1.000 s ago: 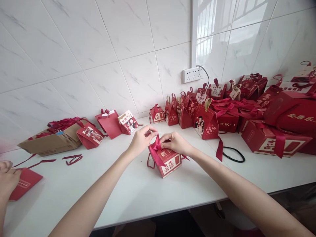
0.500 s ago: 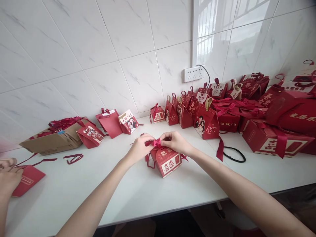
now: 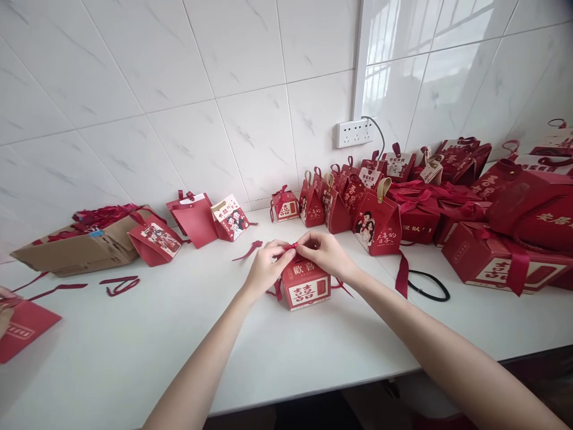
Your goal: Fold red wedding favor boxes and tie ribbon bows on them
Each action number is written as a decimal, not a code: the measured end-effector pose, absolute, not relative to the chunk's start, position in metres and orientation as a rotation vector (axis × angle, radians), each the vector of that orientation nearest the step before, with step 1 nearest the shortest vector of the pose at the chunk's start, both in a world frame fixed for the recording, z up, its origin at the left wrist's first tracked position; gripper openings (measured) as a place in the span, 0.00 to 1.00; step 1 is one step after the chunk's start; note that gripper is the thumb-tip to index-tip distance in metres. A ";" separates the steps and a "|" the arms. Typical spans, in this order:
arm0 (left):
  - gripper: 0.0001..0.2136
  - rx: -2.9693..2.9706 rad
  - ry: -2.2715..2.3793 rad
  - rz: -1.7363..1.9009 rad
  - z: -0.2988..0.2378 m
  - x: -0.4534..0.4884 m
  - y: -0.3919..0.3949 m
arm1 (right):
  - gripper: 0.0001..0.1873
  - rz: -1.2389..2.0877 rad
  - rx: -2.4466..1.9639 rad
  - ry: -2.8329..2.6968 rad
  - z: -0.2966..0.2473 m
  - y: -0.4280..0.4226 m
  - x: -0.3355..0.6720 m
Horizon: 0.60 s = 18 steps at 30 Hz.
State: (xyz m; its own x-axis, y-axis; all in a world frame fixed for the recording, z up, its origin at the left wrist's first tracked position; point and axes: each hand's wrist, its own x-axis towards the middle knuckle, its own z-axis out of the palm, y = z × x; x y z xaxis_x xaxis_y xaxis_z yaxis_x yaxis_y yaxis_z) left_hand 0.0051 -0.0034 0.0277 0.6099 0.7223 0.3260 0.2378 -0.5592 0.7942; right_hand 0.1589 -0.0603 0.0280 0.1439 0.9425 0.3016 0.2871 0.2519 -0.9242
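A red gift box point(image 3: 308, 292) with cream panels and Chinese characters stands on the white table point(image 3: 250, 364) in front of me. At its top my left hand point(image 3: 271, 266) and my right hand point(image 3: 324, 254) meet, both pinching the dark red ribbon point(image 3: 294, 245) at its knot. The fingers are closed and nearly touching. One ribbon tail point(image 3: 248, 251) stretches out left behind my left hand, and thin ends hang by the box's sides. Part of the knot is hidden by my fingers.
Left, a cardboard box point(image 3: 94, 254) holds red ribbons, beside several small gift boxes point(image 3: 192, 218). Many finished-looking red boxes point(image 3: 378, 224) crowd the right, near a black cord loop point(image 3: 430, 285). Another person's hand point(image 3: 5, 310) holds a red box point(image 3: 29, 325) at far left.
Both hands have drawn closer together over the knot, and the ribbon loop between them looks smaller. The box has turned to face me more squarely. My view has shifted slightly right.
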 end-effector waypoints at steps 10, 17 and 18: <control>0.13 1.965 0.726 0.919 0.018 0.004 -0.007 | 0.06 0.699 -1.335 -1.489 0.036 -0.065 0.163; 0.12 1.951 0.776 0.963 0.019 0.009 -0.012 | 0.05 0.676 -1.339 -1.558 0.039 -0.068 0.165; 0.12 1.940 0.772 0.958 0.018 0.009 -0.012 | 0.05 0.674 -1.334 -1.567 0.040 -0.068 0.165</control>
